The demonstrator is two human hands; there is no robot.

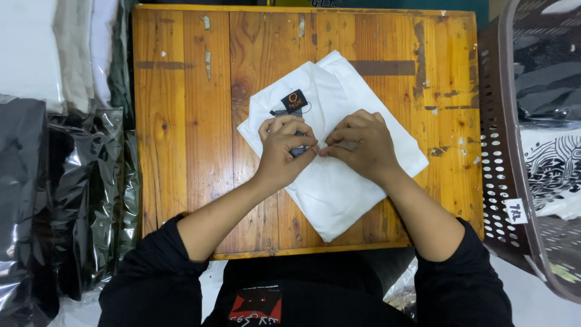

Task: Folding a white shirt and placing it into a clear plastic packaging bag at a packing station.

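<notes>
Left hand [284, 148] and right hand [357, 145] pinch a folded white shirt [339, 181] (tagged).

Matt white cloth shirt [339, 181] on a scuffed, varnished wood table [181, 151] — glossy plastic bags [66, 181] — perforated plastic basket [502, 163].

A folded white garment [339, 181] lies flat on the wooden table [181, 151], turned at an angle so one corner points toward the person and another toward the far edge. A black tag [294, 100] with an orange mark sits near its upper left part. A dark grey strip [298, 148] lies on the cloth just below the tag, mostly covered by fingers.
</notes>
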